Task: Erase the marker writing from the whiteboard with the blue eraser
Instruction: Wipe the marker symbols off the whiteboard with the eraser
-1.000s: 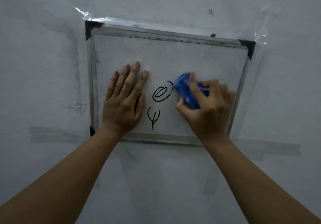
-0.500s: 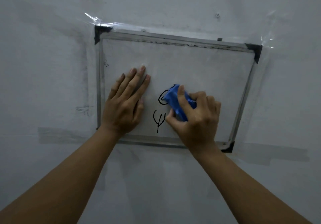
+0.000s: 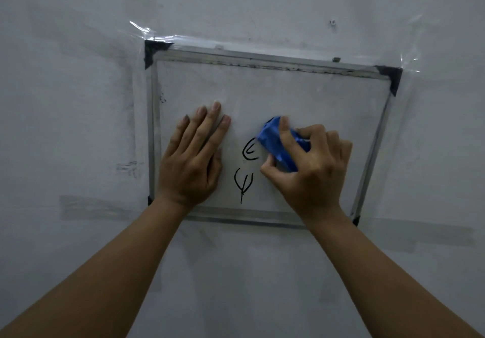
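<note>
The right hand (image 3: 312,164) gripped the blue eraser (image 3: 279,144), its fingers (image 3: 284,127) curled over the top and the thumb pinching the lower edge, and pressed it against the whiteboard (image 3: 301,93) just right of the remaining marker writing. A second earlier the upper mark (image 3: 249,151) was a closed double loop; half a second earlier the eraser lay across it; at this moment its right side was gone, leaving open curves touching the eraser's left edge. The stroke had therefore removed part of that mark and drawn back a little to the right. The lower mark (image 3: 244,184), a forked stroke with a tail, remained intact throughout. The left hand (image 3: 191,159) stayed flat on the board, fingers straight and close together, palm near the lower left of the frame, apparently steadying the board, which was taped to the grey surface (image 3: 78,101). By this evidence, the erasing was partly done: the upper remnant and the whole lower mark were left, and both lay between the two hands. Further passes to the left and downward were judged necessary, with the left thumb close to the path.
</note>
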A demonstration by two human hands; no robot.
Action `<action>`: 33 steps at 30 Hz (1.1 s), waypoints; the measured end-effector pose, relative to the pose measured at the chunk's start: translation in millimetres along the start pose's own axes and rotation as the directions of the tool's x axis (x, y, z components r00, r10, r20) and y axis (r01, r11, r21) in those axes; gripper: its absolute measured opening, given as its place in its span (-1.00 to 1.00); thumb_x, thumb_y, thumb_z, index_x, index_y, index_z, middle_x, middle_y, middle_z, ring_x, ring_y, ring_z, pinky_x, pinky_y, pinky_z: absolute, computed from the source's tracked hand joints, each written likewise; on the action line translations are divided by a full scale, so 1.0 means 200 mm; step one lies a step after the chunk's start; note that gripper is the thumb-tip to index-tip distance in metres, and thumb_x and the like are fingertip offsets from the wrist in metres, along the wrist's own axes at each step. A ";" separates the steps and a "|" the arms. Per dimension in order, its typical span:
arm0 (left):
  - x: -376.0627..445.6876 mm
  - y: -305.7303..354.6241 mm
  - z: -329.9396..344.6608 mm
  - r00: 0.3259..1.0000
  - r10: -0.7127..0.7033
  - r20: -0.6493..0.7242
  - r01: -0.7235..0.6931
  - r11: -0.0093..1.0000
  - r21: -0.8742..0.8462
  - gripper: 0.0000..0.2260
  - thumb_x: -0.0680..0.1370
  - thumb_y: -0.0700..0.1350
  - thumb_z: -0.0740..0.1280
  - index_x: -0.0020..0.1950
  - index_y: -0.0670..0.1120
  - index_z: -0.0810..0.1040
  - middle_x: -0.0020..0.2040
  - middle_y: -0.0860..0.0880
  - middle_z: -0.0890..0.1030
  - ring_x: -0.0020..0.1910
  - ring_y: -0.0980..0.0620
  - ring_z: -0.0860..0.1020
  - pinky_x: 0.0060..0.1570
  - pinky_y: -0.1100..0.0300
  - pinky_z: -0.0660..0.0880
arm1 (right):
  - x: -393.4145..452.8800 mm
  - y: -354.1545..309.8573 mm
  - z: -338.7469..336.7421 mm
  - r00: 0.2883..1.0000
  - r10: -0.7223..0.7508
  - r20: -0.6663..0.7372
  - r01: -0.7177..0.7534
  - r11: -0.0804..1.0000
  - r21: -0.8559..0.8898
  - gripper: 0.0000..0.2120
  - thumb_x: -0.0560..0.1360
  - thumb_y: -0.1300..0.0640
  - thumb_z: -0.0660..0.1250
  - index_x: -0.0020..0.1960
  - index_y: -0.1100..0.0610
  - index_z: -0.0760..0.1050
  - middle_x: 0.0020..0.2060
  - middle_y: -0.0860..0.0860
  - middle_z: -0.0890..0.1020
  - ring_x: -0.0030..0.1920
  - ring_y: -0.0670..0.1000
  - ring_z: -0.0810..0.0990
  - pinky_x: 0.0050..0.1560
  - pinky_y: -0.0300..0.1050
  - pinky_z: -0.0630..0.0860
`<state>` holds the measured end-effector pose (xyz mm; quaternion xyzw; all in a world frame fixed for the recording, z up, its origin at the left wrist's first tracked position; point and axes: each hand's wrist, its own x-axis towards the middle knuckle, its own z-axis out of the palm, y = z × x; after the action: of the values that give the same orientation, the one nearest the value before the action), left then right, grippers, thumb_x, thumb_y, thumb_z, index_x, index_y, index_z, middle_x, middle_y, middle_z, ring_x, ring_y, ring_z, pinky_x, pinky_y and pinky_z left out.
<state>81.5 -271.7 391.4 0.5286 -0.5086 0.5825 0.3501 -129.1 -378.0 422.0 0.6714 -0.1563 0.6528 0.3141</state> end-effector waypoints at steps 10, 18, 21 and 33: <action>-0.01 0.01 0.00 0.993 -0.116 -0.003 0.116 0.990 0.078 -0.47 0.69 0.06 0.16 0.66 -0.04 0.30 0.68 -0.22 0.22 0.68 -0.21 0.17 0.62 -0.31 0.11 | -0.06 -0.07 0.01 0.998 -0.061 0.017 0.061 0.997 0.036 -0.51 0.41 0.01 0.44 0.30 0.14 0.65 -0.13 0.14 0.61 -0.19 0.17 0.54 -0.13 0.03 0.36; -0.02 -0.01 0.01 0.994 -0.104 -0.013 0.104 0.993 0.050 -0.47 0.69 0.06 0.19 0.66 -0.03 0.30 0.67 -0.22 0.24 0.68 -0.20 0.17 0.60 -0.34 0.13 | -0.06 -0.09 -0.01 0.990 -0.137 0.045 0.134 0.989 0.063 -0.51 0.41 0.00 0.46 0.31 0.12 0.65 -0.12 0.12 0.61 -0.16 0.15 0.52 -0.11 0.02 0.34; -0.02 -0.02 0.01 0.994 -0.102 -0.025 0.103 0.994 0.035 -0.48 0.69 0.04 0.21 0.65 -0.04 0.33 0.66 -0.22 0.25 0.68 -0.20 0.19 0.60 -0.33 0.14 | -0.05 -0.13 0.02 0.998 0.062 0.019 -0.062 0.998 0.021 -0.50 0.42 -0.01 0.45 0.33 0.11 0.63 -0.12 0.12 0.59 -0.16 0.16 0.51 -0.12 0.03 0.36; -0.03 -0.02 -0.03 0.993 -0.116 -0.023 0.112 0.985 -0.133 -0.54 0.67 -0.17 0.19 0.59 -0.12 0.41 0.64 -0.21 0.30 0.67 -0.19 0.23 0.64 -0.28 0.10 | -0.03 -0.20 0.04 0.994 0.106 0.002 -0.106 0.994 0.023 -0.50 0.42 0.00 0.44 0.33 0.12 0.63 -0.14 0.13 0.57 -0.16 0.15 0.49 -0.12 0.01 0.34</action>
<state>84.8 -264.6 387.4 0.5236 -0.5094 0.5350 0.4245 -99.5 -354.2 407.4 0.6658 -0.1844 0.6702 0.2712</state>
